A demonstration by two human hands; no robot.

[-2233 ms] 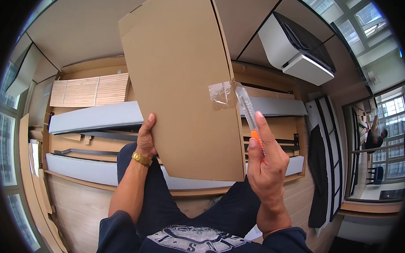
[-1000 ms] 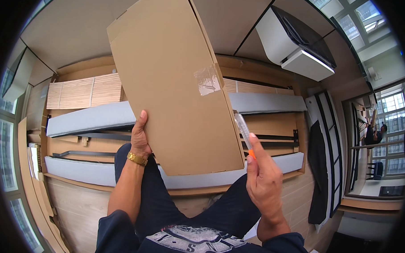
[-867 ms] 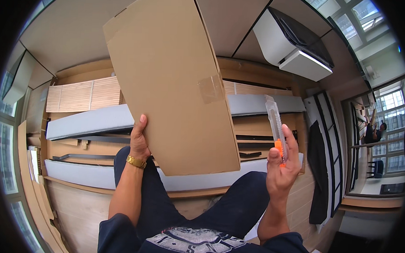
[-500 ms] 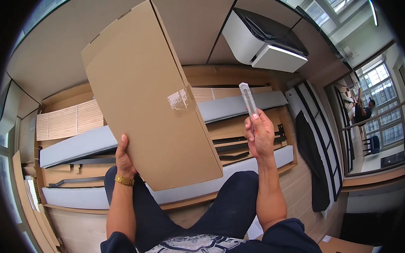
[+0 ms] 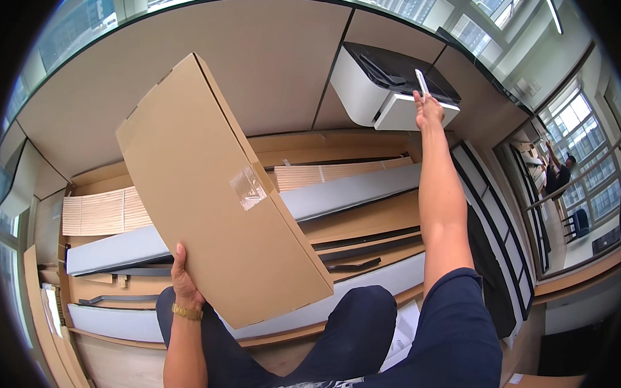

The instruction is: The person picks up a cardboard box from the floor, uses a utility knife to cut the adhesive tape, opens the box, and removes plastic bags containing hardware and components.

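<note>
A flat brown cardboard box stands tilted in front of me, with a strip of clear tape across its right edge. My left hand grips the box's lower left edge, the thumb on its face. Stretched far forward, my right hand holds a pale utility knife pointing up. The knife appears over the black top of a white appliance; whether it touches the top, I cannot tell.
Behind the box lies a long open carton with slatted wood, grey padded rails and black metal bars. Black-and-white frame panels lean at the right. A mirror stands beyond them. Papers lie by my right knee.
My right hand has reached forward and right with the knife, from beside the box to the appliance. The box, still in my left hand, sits a little lower in view.
</note>
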